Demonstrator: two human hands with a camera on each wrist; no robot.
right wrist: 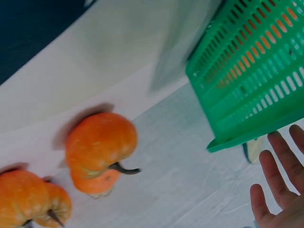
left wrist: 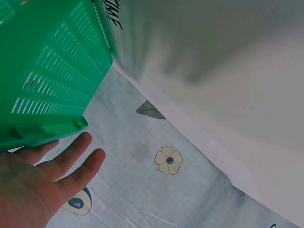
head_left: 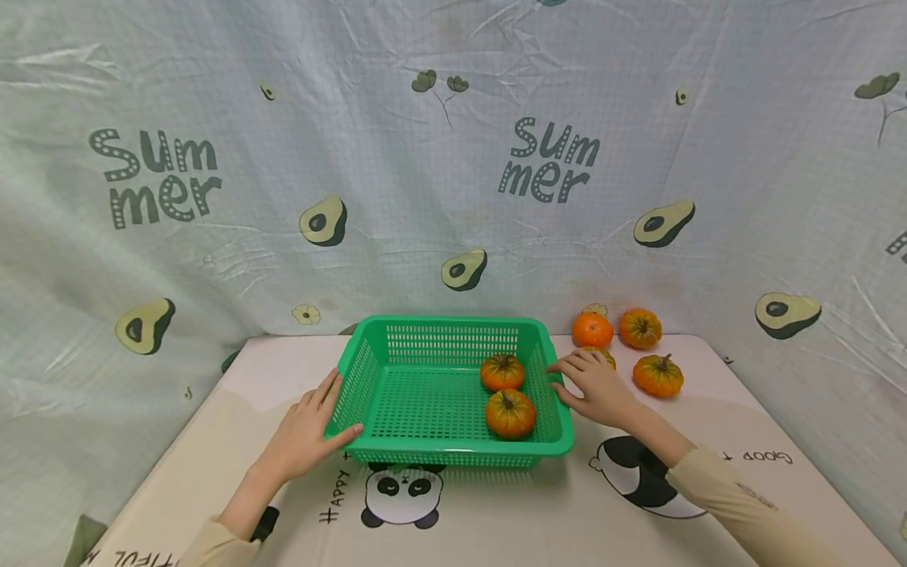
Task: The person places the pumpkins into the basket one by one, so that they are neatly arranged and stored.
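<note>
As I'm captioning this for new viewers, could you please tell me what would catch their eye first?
The green basket stands out first, central on the table, with two orange pumpkins inside near its right end. Next come the left hand and right hand at its ends, then four more pumpkins to its right.

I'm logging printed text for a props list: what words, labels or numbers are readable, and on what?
"summer", twice, on the backdrop
"HAPPY +", on the table cover
"GOOD +", on the table cover
"TIFUL", partial, table cover's near left
"IME", partial, table cover, left wrist view
Unreadable: the faint mark beside the right sleeve; cut-off lettering at the backdrop's right edge.
No readable numbers.
</note>
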